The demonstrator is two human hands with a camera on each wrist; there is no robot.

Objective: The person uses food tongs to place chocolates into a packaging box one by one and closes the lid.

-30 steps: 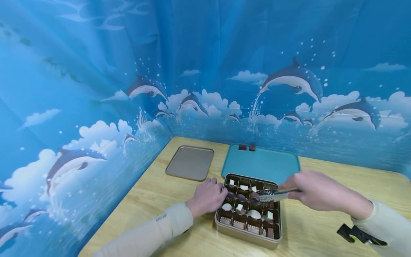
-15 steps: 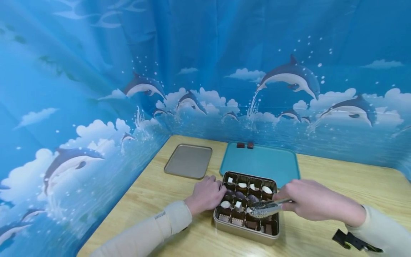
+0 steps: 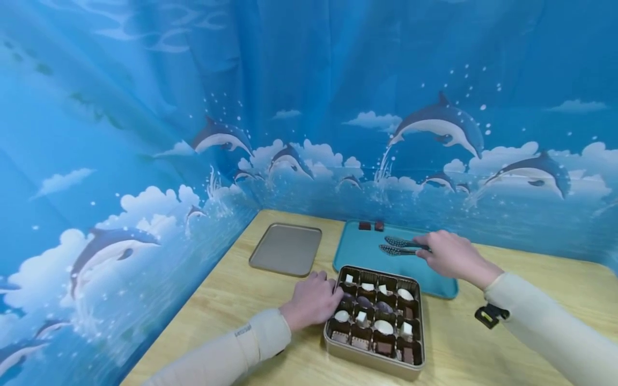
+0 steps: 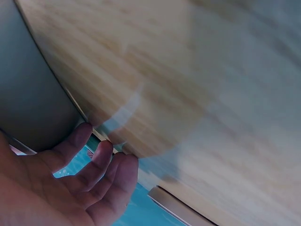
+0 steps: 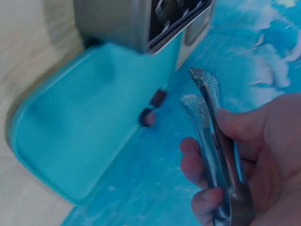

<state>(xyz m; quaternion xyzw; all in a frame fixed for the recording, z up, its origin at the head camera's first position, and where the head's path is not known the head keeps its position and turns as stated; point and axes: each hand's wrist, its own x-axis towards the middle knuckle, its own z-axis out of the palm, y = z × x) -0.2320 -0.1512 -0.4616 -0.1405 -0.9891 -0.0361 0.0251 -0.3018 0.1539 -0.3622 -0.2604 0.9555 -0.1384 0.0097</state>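
My right hand [image 3: 456, 257] holds metal tongs [image 3: 401, 246] over the turquoise tray [image 3: 347, 252]. Their perforated tips stand apart, and in the right wrist view nothing lies between the tongs [image 5: 207, 117]. Two dark chocolates [image 3: 372, 225] sit on the far left part of that tray. In front of it stands a metal tin [image 3: 374, 364], divided into compartments with white, dark and brown chocolates. My left hand [image 3: 314, 301] is at the tin's left side, thumb at the rim. In the left wrist view its loosely bent fingers [image 4: 115, 183] lie beside the tin wall [image 4: 37, 89].
A flat bronze-coloured tray [image 3: 286, 249] lies at the back left of the wooden table [image 3: 232, 305]. Blue curtain [image 3: 309, 107] with dolphin prints closes off the back and left edges. A black strap [image 3: 491, 315] hangs under the right sleeve.
My right hand has moved from over the tin back to the turquoise tray with the tongs. Their tips have spread apart. The left hand has stayed at the tin.
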